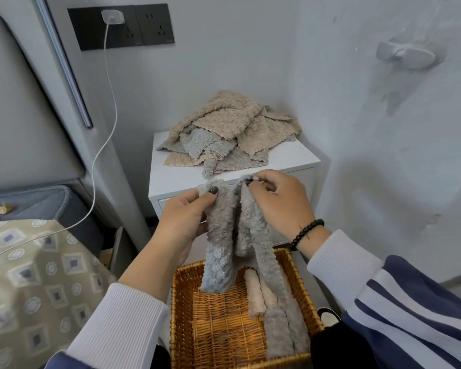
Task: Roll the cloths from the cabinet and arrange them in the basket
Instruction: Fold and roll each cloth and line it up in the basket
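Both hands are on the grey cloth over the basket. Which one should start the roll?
Probably the right hand. It pinches the grey cloth at its top corner, fingertips free to turn the edge over. The left hand grips the other top corner lower down and can hold the cloth steady above the basket.

The basket (pixel 183 310) is cut off by the bottom edge; its rolled cloths (pixel 254 296) are partly hidden by a hanging grey cloth (pixel 224 235).

A person's left hand (pixel 183 222) and right hand (pixel 280 203) with dark-painted nails, white ribbed cuffs on a navy, white-striped jacket, a black beaded bracelet (pixel 305 233) and what may be a small wrist tattoo.
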Demonstrator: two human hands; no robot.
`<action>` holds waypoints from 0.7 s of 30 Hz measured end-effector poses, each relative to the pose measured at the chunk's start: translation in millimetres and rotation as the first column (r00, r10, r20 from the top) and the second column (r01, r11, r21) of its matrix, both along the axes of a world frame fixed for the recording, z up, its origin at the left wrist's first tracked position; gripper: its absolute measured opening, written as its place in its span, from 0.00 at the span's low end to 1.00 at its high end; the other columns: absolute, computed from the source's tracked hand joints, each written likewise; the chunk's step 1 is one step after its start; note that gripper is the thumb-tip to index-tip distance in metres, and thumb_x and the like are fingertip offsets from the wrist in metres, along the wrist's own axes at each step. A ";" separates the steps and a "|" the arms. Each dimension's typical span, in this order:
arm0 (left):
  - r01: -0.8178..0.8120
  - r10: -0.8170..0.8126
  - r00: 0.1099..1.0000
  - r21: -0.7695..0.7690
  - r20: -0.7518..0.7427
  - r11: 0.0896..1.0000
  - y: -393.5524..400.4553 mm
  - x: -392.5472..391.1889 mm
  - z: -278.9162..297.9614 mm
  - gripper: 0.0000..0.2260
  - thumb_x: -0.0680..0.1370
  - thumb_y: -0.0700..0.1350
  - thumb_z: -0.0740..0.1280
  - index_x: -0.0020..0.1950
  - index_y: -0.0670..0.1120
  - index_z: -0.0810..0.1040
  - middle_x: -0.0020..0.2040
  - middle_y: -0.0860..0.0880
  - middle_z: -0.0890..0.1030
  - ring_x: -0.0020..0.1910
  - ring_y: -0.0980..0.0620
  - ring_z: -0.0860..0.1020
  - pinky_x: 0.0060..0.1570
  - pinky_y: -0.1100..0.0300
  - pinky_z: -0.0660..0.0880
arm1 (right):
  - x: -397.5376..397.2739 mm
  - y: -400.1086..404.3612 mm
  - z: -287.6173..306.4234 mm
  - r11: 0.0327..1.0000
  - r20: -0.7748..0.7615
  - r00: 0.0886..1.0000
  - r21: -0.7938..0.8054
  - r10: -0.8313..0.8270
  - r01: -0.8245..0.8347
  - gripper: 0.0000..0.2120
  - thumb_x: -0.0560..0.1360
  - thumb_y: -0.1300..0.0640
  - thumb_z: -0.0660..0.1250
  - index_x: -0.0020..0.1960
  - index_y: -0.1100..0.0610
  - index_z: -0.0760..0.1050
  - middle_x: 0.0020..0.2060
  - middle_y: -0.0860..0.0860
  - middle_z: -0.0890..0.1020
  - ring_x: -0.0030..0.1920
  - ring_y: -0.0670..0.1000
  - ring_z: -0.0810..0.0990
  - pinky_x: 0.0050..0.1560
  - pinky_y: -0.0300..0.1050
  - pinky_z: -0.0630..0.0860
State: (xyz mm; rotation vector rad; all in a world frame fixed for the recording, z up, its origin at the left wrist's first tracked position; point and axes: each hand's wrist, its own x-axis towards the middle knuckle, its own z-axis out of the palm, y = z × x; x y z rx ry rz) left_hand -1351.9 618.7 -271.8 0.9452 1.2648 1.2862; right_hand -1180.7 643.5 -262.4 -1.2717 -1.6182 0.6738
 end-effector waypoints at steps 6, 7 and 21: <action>0.064 -0.062 0.997 0.039 -0.056 0.997 2.6 6.3 0.7 0.17 0.81 0.43 0.64 0.34 0.48 0.84 0.32 0.51 0.80 0.29 0.56 0.79 0.30 0.63 0.76 | -25.3 -4.9 -3.3 0.998 0.019 0.999 0.052 0.043 -0.044 0.08 0.78 0.53 0.63 0.52 0.50 0.80 0.28 0.44 0.78 0.30 0.41 0.74 0.30 0.29 0.69; 0.067 -0.064 0.996 0.040 -0.066 0.997 2.3 6.2 1.6 0.18 0.82 0.43 0.63 0.33 0.48 0.83 0.31 0.51 0.80 0.28 0.56 0.78 0.30 0.64 0.76 | -28.9 -5.4 -4.2 0.997 0.029 0.998 0.058 0.049 -0.051 0.09 0.77 0.53 0.63 0.56 0.50 0.79 0.29 0.44 0.78 0.30 0.40 0.75 0.31 0.29 0.69; 0.074 -0.070 0.995 0.057 -0.070 0.996 -1.9 -17.7 3.2 0.16 0.82 0.41 0.60 0.43 0.42 0.86 0.44 0.40 0.85 0.42 0.48 0.83 0.44 0.58 0.80 | -40.7 -2.9 0.1 0.978 0.112 0.974 0.046 0.198 -0.204 0.04 0.74 0.57 0.68 0.48 0.49 0.76 0.30 0.48 0.81 0.31 0.41 0.79 0.39 0.37 0.78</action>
